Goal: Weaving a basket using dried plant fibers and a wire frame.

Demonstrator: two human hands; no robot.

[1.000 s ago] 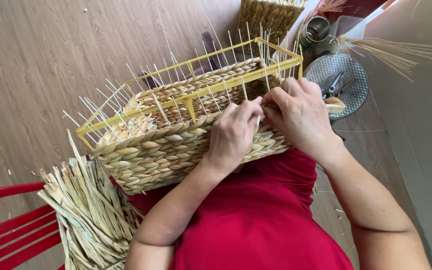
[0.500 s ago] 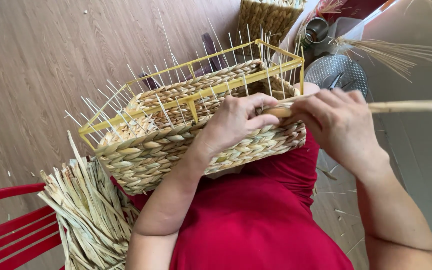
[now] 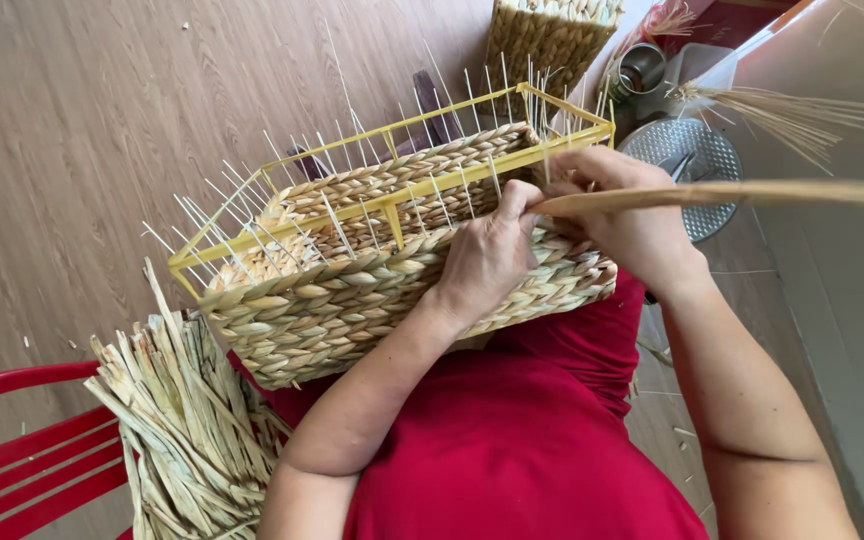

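A half-woven straw basket (image 3: 352, 300) rests on my lap over a yellow wire frame (image 3: 422, 190) with thin upright stakes. My left hand (image 3: 487, 255) lies on the near wall of the basket and pinches the start of a flat straw strand (image 3: 732, 193) at the rim. My right hand (image 3: 632, 215) grips the same strand just beside it. The strand runs out straight to the right edge of the view.
A bundle of loose straw strands (image 3: 182, 420) lies on a red chair (image 3: 22, 460) at the lower left. A second woven basket (image 3: 547, 35) stands at the top. A metal cup (image 3: 642, 68), a round metal strainer (image 3: 687, 160) and a sheaf of thin stalks (image 3: 802, 110) are at the upper right.
Both hands were bunched together at the basket's rim. The right hand has since drawn the strand out to the right, and it now stretches taut across the view.
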